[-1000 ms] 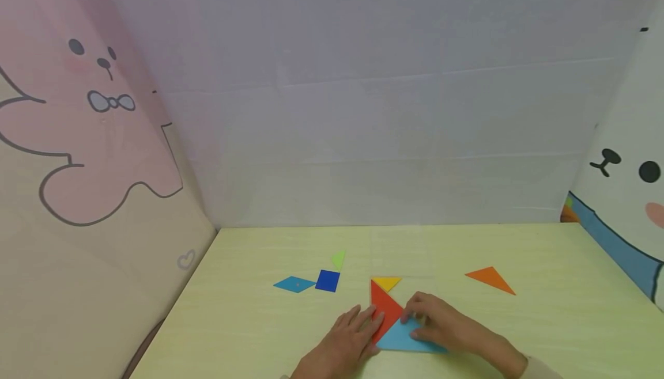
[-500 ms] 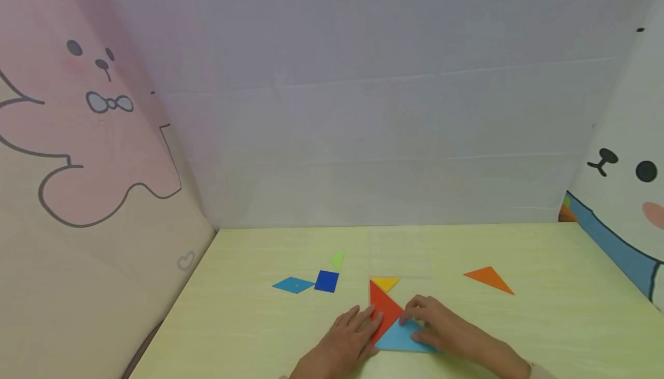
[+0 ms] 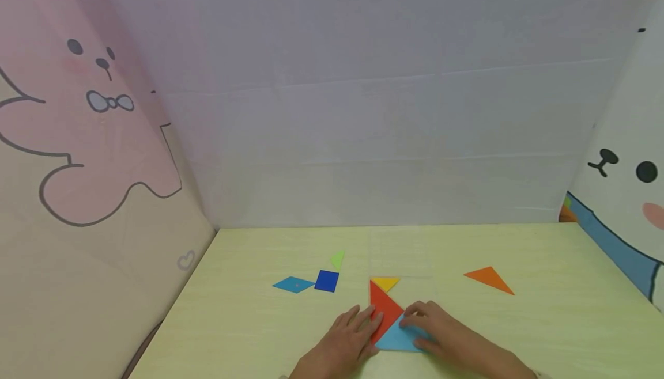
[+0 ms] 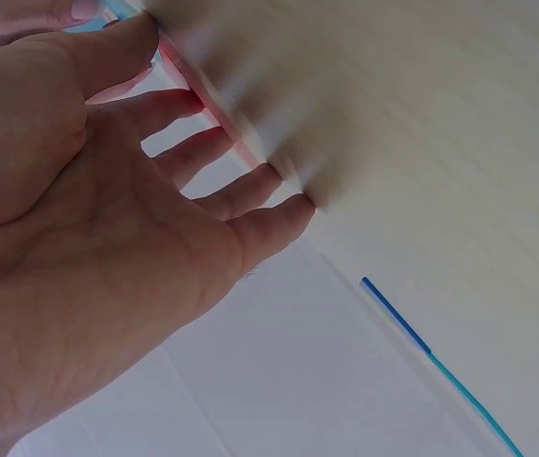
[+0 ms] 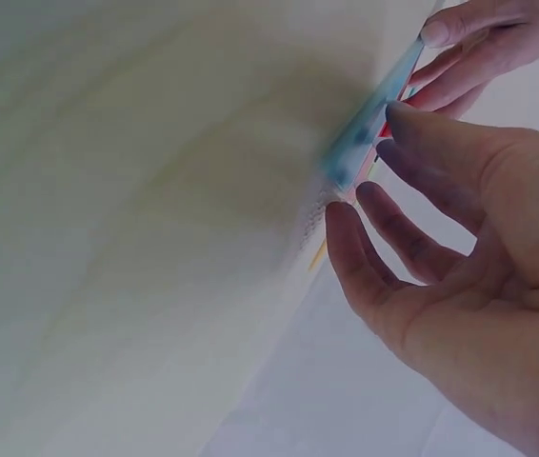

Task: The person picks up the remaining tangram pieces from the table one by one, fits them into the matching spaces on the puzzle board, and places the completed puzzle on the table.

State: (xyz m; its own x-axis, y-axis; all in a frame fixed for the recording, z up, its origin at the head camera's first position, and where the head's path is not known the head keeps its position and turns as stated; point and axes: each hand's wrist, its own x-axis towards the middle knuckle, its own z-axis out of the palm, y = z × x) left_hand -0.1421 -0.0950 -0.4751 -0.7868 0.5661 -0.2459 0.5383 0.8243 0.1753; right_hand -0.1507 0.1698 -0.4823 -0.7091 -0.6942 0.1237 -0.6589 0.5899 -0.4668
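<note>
In the head view a red triangle tangram piece [image 3: 384,307] lies flat on the table, with a light blue triangle piece [image 3: 396,341] against its lower right edge. My left hand [image 3: 339,341] rests its fingertips on the red piece's left side, fingers extended; its thumb is near the blue piece's left corner. My right hand [image 3: 441,330] touches the blue piece with bent fingertips, thumb apart from them, and covers its right end. The right wrist view shows the right fingers loosely bent over the blue piece [image 5: 379,109]. A small yellow triangle [image 3: 386,283] lies beside the red tip.
To the left lie a blue parallelogram [image 3: 294,285], a dark blue square [image 3: 327,281] and a light green triangle [image 3: 338,260]. An orange triangle [image 3: 490,280] is on the right. A faint transparent outline [image 3: 399,252] shows behind the yellow piece. Printed cloth [image 3: 363,137] surrounds the table.
My right hand has shifted slightly downward over the light blue triangle, and now hides its right corner. The left hand and the other pieces have stayed in place.
</note>
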